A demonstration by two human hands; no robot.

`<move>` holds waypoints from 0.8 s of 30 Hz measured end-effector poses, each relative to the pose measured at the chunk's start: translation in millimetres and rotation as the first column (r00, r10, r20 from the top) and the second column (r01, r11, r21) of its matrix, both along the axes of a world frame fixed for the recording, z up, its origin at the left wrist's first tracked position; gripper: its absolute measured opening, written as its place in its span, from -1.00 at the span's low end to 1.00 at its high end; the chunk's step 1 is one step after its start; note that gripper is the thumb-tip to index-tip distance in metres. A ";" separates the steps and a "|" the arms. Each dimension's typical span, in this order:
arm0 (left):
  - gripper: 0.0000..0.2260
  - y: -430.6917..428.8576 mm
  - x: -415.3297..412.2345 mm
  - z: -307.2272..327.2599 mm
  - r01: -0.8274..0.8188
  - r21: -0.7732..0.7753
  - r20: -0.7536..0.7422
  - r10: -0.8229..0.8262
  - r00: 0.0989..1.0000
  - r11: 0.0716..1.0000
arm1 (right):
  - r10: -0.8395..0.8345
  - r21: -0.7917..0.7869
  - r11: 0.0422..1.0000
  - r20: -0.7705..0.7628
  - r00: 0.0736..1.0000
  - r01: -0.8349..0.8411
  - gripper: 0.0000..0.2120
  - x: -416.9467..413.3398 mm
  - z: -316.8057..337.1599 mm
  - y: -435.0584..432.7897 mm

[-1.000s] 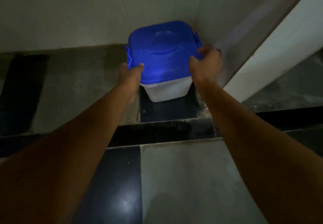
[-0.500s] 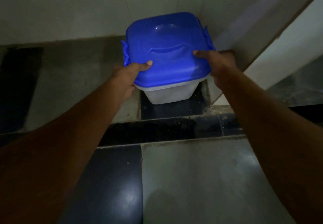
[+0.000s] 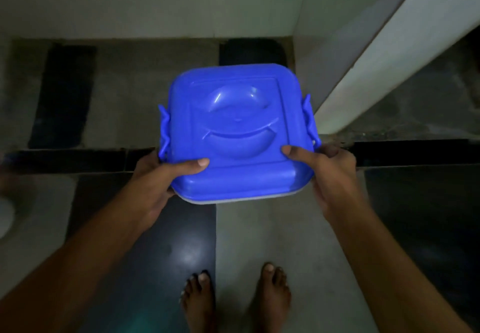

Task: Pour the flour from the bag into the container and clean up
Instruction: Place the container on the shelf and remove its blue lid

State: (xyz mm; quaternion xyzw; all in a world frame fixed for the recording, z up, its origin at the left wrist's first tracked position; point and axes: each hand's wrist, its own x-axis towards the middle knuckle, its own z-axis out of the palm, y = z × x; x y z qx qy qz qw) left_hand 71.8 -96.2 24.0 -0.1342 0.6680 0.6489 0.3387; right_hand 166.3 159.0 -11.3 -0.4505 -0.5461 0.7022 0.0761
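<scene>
Lifted from the far corner, the container (image 3: 237, 135) is now held over the floor (image 3: 272, 228), left hand (image 3: 158, 179) and right hand (image 3: 330, 171) gripping its near corners; keep it level, lid shut.

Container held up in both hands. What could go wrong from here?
1. The left hand and right hand grip only the near corners of the blue-lidded container, so its far side could dip.
2. The bare feet stand close by; a drop may hit them.
3. Whether the side latch is clipped is unclear; it could come open.
</scene>
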 end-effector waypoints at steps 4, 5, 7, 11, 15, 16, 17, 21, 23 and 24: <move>-0.50 -23.4 33.3 46.9 0.040 -0.005 -0.023 -0.040 0.999 0.999 | 0.048 -0.082 0.995 -0.071 0.996 -0.054 -0.55 38.0 60.3 -17.4; -0.49 -34.2 43.3 68.2 0.037 -0.019 -0.024 -0.038 0.999 0.999 | 0.057 -0.108 0.992 -0.063 0.996 -0.063 -0.55 47.3 83.7 -23.8; -0.47 -52.0 58.6 107.2 0.078 -0.009 -0.031 -0.078 0.996 0.997 | 0.078 -0.118 0.990 -0.035 0.996 -0.081 -0.52 66.7 126.3 -36.0; -0.45 -91.0 90.9 181.9 0.086 0.013 -0.078 -0.085 0.993 0.996 | 0.171 -0.044 0.984 -0.025 0.985 -0.172 -0.65 102.3 204.5 -73.1; -0.51 -128.3 121.7 259.6 0.047 0.019 -0.118 -0.044 0.992 0.999 | 0.187 -0.011 0.982 -0.010 0.982 -0.187 -0.71 133.6 294.8 -111.4; -0.50 -139.0 130.2 282.0 0.033 0.022 -0.122 -0.030 0.992 0.999 | 0.191 -0.001 0.982 -0.001 0.982 -0.191 -0.72 142.4 320.0 -120.7; -0.48 -149.9 137.6 304.2 0.022 0.033 -0.124 -0.018 0.992 0.999 | 0.191 0.000 0.982 -0.004 0.982 -0.191 -0.72 150.0 343.0 -131.1; -0.41 -192.7 171.6 393.2 -0.014 0.075 -0.169 0.027 0.985 0.997 | 0.236 0.017 0.972 -0.020 0.972 -0.236 -0.65 178.7 433.1 -174.2; -0.46 -212.8 187.6 436.3 -0.058 0.077 -0.198 0.072 0.977 0.995 | 0.252 0.024 0.968 -0.045 0.967 -0.251 -0.63 189.4 474.5 -196.2; -0.49 -221.3 193.8 453.7 -0.077 0.079 -0.205 0.092 0.974 0.994 | 0.258 0.028 0.966 -0.047 0.965 -0.257 -0.61 192.6 490.9 -204.7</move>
